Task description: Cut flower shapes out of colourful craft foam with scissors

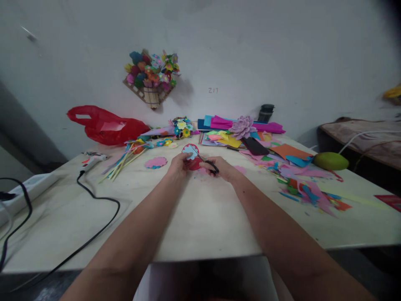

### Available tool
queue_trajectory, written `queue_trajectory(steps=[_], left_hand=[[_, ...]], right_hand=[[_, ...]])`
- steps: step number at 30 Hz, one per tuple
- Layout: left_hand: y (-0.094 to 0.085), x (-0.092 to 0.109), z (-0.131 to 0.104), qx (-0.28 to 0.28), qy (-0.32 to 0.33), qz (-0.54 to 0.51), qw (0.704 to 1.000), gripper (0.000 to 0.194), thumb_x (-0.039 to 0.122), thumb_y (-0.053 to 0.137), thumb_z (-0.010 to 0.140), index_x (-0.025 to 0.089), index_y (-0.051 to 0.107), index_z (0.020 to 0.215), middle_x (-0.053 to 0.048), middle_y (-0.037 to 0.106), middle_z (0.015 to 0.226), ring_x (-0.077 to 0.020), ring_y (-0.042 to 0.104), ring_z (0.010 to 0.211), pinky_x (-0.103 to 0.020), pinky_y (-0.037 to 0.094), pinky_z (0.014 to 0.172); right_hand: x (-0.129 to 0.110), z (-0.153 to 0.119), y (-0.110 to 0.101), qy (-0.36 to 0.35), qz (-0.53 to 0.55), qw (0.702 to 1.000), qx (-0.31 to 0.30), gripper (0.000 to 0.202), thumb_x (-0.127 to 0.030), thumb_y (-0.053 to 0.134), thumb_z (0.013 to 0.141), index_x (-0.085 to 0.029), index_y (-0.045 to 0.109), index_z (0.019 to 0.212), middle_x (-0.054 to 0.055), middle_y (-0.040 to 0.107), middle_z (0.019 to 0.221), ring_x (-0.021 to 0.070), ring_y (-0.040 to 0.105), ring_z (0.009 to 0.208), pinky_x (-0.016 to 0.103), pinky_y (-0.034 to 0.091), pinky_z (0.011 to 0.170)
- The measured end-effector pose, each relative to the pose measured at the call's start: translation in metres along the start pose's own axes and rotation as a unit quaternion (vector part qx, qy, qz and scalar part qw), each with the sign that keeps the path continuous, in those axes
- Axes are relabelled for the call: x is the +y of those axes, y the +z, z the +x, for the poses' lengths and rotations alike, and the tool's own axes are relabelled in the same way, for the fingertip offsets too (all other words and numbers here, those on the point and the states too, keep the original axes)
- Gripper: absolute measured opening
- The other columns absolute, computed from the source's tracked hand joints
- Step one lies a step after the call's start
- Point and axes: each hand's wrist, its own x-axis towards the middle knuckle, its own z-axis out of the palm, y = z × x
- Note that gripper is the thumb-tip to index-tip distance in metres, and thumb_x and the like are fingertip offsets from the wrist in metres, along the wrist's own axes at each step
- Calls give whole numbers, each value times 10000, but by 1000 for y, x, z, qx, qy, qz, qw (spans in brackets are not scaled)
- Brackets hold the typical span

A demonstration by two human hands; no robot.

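Observation:
Between my hands, over the middle of the table, is a red piece of craft sheet [195, 164] with a light-blue scalloped flower shape [189, 151] lying on it. My left hand [179, 165] pinches both at their left edge. My right hand [216, 165] grips a pair of scissors [214, 167] by the black handles, and the blades reach left across the red and blue pieces. Whether the blades are cutting is too small to tell. A pink scalloped piece [156, 162], with blue under its edge, lies left of my left hand.
Coloured scraps [310, 192] spread over the right side, near a green mango [331, 161] and a dark phone [254, 146]. Further back are a lilac flower [243, 127] and a red plastic bag [109, 127]. A glue gun [92, 162] trails its cord on the left, beside a power strip [28, 192].

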Motion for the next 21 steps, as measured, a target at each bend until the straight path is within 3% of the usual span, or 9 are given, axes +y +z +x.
queue_trajectory(steps=[6, 16, 21], left_hand=[[5, -1, -10, -7, -22, -34, 999, 138, 16, 563, 721, 112, 598, 813, -36, 625, 604, -131, 603, 458, -216, 527, 481], [7, -4, -18, -65, -33, -85, 994, 189, 23, 549, 714, 121, 593, 869, -45, 651, 638, -158, 649, 517, -243, 567, 554], [8, -4, -18, -56, -38, -75, 995, 185, 18, 548, 721, 106, 596, 876, -72, 663, 644, -165, 650, 505, -239, 562, 533]], right_hand=[[1, 2, 1, -8, 4, 1000, 9, 361, -469, 744, 635, -163, 553, 623, -41, 509, 463, 62, 419, 375, 217, 236, 394], [-6, -4, 2, -30, 21, 999, 10, 278, -408, 711, 677, -153, 601, 694, -46, 505, 469, 61, 403, 376, 215, 239, 390], [-6, -5, -3, -23, 12, 1000, 2, 275, -399, 692, 711, -160, 567, 661, -38, 516, 481, 61, 407, 374, 210, 215, 371]])
